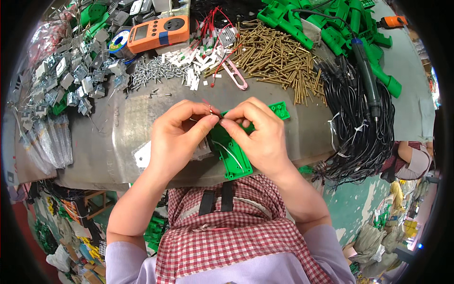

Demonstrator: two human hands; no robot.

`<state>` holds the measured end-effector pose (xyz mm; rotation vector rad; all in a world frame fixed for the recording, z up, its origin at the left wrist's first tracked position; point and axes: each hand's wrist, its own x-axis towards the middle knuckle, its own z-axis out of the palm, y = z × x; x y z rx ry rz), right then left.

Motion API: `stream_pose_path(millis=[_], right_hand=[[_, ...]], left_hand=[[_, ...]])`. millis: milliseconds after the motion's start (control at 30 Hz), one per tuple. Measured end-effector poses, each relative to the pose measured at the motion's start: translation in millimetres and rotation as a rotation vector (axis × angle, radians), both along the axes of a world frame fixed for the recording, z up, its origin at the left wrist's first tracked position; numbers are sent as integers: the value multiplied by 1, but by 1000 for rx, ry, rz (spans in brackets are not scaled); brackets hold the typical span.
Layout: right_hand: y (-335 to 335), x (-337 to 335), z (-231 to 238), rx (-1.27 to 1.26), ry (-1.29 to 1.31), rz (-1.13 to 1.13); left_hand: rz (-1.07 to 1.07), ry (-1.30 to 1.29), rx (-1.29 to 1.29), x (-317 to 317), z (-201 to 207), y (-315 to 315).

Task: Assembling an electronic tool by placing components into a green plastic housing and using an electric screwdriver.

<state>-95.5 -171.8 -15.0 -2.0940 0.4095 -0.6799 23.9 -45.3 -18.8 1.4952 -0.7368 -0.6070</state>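
Observation:
My left hand point(176, 137) and my right hand point(259, 135) meet over the near middle of the bench, thumbs and forefingers pinched almost tip to tip. A thin red wire point(206, 103) sticks up from the left fingertips. What lies between the right fingertips is too small and too covered to name. Beneath the hands rests a green plastic casing half point(231, 169), partly hidden by the right hand, its near end at the bench edge. A pale wire point(232, 152) curves across its inside.
Beyond my hands lie piles of silver screws point(151, 72), white sleeves point(194, 71) and brass-coloured rods point(283, 54). An orange multimeter point(158, 33) and metal parts point(71, 78) stand left. Black cables point(359, 128), a dark screwdriver-like tool point(366, 78) and green casings point(336, 23) fill the right.

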Motion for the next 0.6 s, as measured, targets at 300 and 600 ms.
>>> stream_pose_path(millis=[300,600], right_hand=[[-11,5,3,152,-10,-1],[-9,3,2,-274,-166,-5]], left_hand=[[6,244,25,4,3,3],[-34,241,-23,7,1,3]])
